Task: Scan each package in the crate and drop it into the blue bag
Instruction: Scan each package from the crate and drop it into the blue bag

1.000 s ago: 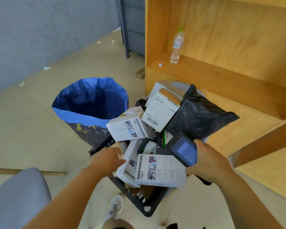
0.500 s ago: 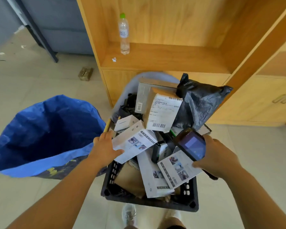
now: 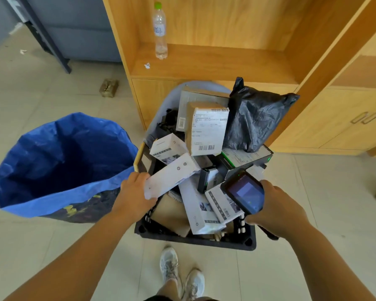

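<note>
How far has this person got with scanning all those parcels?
Barely begun, it seems. Done: no parcel shows inside the blue bag, though its bottom is dark. In hand: the left hand grips a long white box over the crate, and the right hand holds the scanner. Left: the crate is heaped, with a labelled cardboard box, a black plastic bag and several more boxes.

The left hand (image 3: pixel 135 193) held a white, grey-dotted box (image 3: pixel 172 178); left of that grip the bag (image 3: pixel 59 202) was blue; the right hand (image 3: pixel 277 211) held a black scanner (image 3: pixel 245 194).
</note>
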Demonstrator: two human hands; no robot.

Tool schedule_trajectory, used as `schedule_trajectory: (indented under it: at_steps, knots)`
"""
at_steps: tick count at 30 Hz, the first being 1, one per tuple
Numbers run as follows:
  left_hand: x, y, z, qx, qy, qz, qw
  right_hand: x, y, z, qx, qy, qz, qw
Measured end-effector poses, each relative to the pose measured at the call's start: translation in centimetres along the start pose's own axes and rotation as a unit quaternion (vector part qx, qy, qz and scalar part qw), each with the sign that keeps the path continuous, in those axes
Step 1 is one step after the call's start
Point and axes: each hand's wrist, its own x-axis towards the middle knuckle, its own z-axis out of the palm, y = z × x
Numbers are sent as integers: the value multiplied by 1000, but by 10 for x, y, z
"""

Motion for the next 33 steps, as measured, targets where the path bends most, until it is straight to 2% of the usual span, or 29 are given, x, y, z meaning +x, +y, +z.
schedule_trajectory:
  at_steps: [3,8,10,14,18,21,25,27,33]
  knots:
    - [-27,0,9,62,32,33,997,-4,-2,8,2,0,-22,1000]
    - [-57,0,23,76,-52,38,995,-11,-5,20,3,-12,-39,999]
    - [-64,-1,25,30,-79,13,996,-15,-7,25,3,-14,-39,999]
    - [-64,-8,26,-57,-55,-24,997,-26,-13,34,11,0,-32,999]
    - [-46,-22,22,-55,-35,-31,997,-34,-24,39,9,3,-16,1000]
    - [-28,-38,20,-27,-91,-72,993,-37,-37,43,15,15,8,1000]
    - [-13,-48,21,-158,-218,-56,962,-43,-59,47,46,43,62,996]
    - [-10,-51,18,-179,-240,-39,953,-49,-73,53,69,63,96,991]
    - [5,-60,4,-130,-266,-13,955,-69,-111,85,130,125,180,967]
